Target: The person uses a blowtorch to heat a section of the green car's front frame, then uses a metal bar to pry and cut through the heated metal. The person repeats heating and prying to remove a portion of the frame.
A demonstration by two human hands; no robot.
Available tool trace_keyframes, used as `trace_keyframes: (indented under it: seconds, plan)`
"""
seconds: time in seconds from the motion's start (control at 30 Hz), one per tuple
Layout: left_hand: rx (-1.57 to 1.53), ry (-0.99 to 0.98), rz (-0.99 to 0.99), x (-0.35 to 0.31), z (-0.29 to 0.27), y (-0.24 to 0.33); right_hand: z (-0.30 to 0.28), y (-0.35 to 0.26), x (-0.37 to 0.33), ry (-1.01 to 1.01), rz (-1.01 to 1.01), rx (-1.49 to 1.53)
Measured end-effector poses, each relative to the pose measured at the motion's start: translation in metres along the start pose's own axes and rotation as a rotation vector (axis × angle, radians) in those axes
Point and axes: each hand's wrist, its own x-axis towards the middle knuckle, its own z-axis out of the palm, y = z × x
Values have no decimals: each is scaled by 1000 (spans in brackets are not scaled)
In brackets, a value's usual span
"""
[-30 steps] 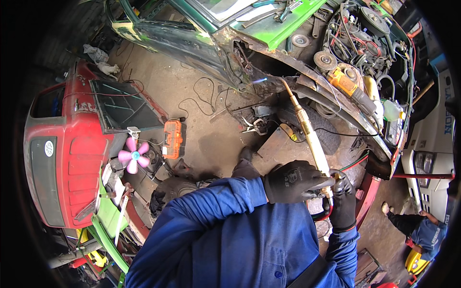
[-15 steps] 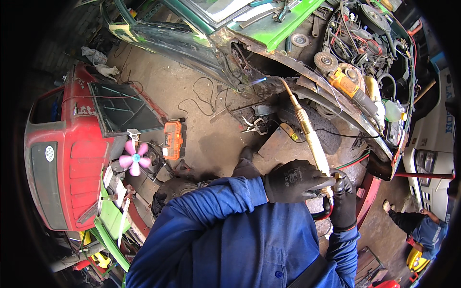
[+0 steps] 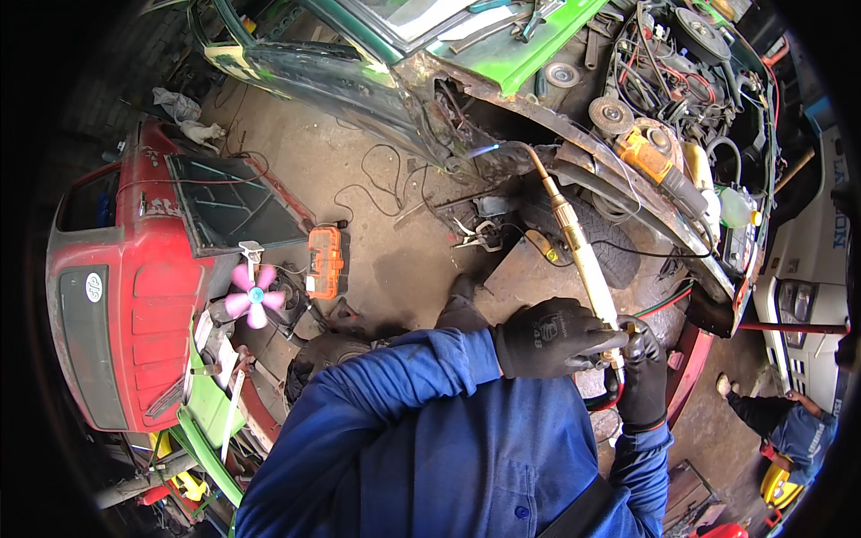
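Observation:
A brass gas torch [image 3: 584,264] slants up and left from my hands, its bent copper tip giving a small blue flame [image 3: 484,150]. That flame points at the rusty lower corner of the green car's body [image 3: 439,134]; I cannot tell whether it touches the metal. My left hand [image 3: 549,339], in a black glove, has its fingers closed at the valve end of the torch. Also gloved in black, my right hand [image 3: 644,381] is wrapped round the torch's base. A red hose [image 3: 615,394] bends away below the valves.
On the open engine bay's edge lies a yellow angle grinder [image 3: 650,161]. Below it is a tyre [image 3: 610,255]. A red vehicle cab [image 3: 157,309], a pink-bladed fan [image 3: 255,297] and an orange toolbox [image 3: 326,262] stand left. Another person [image 3: 794,435] is at the lower right.
Almost nothing differs. The view has shifted very slightly, while both hands keep the torch in the same pose and the flame still burns.

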Motion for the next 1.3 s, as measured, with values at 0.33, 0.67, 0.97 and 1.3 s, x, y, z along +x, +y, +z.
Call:
trace_keyframes:
  seconds: [0.33, 0.67, 0.97, 1.3]
  plan:
    - [19, 15, 9, -4, 2, 1, -2, 0, -5, -4, 37, -20]
    - [0, 1, 15, -3, 2, 3, -5, 1, -7, -21, 39, -20]
    - [-2, 26, 38, -1, 1, 3, -4, 2, -7, 5, 29, -42]
    - [52, 47, 51, 1, 0, 3, -1, -3, -5, 32, 8, -38]
